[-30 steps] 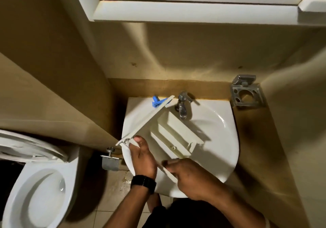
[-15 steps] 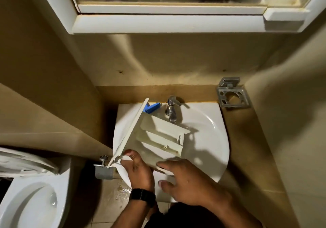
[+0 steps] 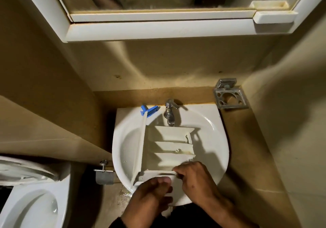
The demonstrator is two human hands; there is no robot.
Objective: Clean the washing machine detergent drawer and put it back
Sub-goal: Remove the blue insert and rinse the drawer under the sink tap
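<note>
— Where is the detergent drawer (image 3: 169,148) right now?

— In the white sink (image 3: 210,127), under the tap (image 3: 169,115) at twelve o'clock, its long front panel on edge along the nine o'clock side and its compartments facing up.

— And the hands?

— Both at six o'clock, on the drawer's near wall. The right hand (image 3: 195,182) pinches that wall's top edge with curled fingers (image 3: 178,172); the left hand (image 3: 155,192) holds the wall's outer face, thumb on top, the rest curled beneath.

— How will it handle?

— I judge it light and stiff, thin moulded plastic, likely slippery once wet. The thin dividers and the small clips at three o'clock look breakable, so the outer walls or front panel are the safer holds.

— Anything nearby?

— A blue plastic piece (image 3: 150,111) on the rim at eleven o'clock.
</note>
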